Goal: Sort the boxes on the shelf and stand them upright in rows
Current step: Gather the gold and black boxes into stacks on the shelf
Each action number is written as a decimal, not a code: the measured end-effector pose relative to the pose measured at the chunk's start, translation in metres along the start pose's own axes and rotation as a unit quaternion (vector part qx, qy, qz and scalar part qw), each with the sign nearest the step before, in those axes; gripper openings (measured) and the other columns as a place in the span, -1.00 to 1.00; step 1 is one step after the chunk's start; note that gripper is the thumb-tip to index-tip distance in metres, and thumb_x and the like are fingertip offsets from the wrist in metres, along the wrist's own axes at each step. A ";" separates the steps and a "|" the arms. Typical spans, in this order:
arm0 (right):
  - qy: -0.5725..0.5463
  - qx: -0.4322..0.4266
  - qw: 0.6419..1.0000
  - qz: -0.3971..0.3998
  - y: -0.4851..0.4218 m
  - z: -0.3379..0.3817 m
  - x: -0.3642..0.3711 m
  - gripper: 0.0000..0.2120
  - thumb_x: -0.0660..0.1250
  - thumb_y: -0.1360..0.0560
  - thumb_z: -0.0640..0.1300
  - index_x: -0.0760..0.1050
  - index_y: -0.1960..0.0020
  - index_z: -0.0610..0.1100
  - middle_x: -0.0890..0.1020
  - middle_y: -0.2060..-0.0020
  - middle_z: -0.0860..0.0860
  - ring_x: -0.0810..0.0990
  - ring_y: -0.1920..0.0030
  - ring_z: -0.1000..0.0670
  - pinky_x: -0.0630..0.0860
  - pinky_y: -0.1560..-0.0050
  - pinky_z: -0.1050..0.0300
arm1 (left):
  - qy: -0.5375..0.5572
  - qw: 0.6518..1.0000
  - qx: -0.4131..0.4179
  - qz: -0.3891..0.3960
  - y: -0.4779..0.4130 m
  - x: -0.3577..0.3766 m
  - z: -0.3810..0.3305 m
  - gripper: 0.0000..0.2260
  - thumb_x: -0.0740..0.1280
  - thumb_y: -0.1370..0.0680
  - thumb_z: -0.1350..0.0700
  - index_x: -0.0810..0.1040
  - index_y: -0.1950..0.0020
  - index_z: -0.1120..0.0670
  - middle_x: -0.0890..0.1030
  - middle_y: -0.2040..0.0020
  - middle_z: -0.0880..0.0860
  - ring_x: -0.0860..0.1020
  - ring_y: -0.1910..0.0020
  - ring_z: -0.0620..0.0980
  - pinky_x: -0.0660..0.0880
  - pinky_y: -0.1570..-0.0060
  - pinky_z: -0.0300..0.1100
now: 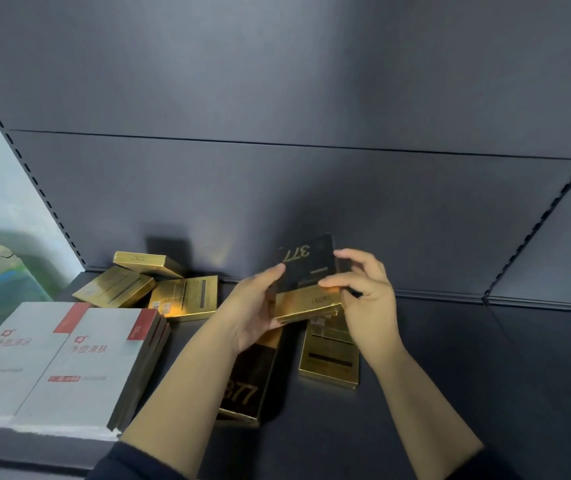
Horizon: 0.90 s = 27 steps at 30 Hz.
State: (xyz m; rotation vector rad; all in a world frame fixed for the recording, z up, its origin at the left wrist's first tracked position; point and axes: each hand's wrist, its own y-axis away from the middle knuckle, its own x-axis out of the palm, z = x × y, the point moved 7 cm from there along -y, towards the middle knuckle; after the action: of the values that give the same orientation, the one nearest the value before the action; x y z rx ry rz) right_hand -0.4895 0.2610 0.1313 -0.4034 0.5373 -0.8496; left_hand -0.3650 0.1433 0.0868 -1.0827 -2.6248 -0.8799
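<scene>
**Black-and-gold carton gripped in both hands above dark shelf**

Held up over the dark grey metal shelf (450, 358), in front of its back panel: a flat black-and-gold cardboard box (306, 268) printed "377", numerals upside down. Left hand (253, 306) clasped on the box's left edge, thumb across the black face; right hand (363, 289) pinching the right edge, fingers (337, 282) curled narrow over the front. Pressed beneath it, in the same grasp, a gold foil box (306, 304). Lying flat on the shelf below the hands: a second black "377" box (247, 386) under the left wrist and a gold box (329, 355) just beside it. Heaped at the shelf's rear left: three gold boxes (152, 284), overlapping. Standing upright at the shelf's front left: two rows of white boxes with red labels (80, 368), side by side
</scene>
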 end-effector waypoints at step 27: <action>-0.019 0.156 0.981 0.115 -0.009 0.050 0.006 -0.90 0.46 -0.46 -0.07 0.66 0.03 0.05 0.67 0.15 0.09 0.64 0.12 0.15 0.53 0.12 0.31 | -0.326 0.920 0.203 0.079 0.062 -0.010 -0.021 -0.92 0.37 -0.55 0.07 0.61 -0.03 -0.05 0.71 0.11 0.03 0.69 0.14 0.02 0.56 0.26 -0.20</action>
State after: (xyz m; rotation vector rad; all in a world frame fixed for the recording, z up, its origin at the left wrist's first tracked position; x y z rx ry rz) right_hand -0.4619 0.2574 0.1744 -0.0686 0.3977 -0.6872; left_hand -0.3162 0.1603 0.1284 -1.6344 -2.9411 0.1113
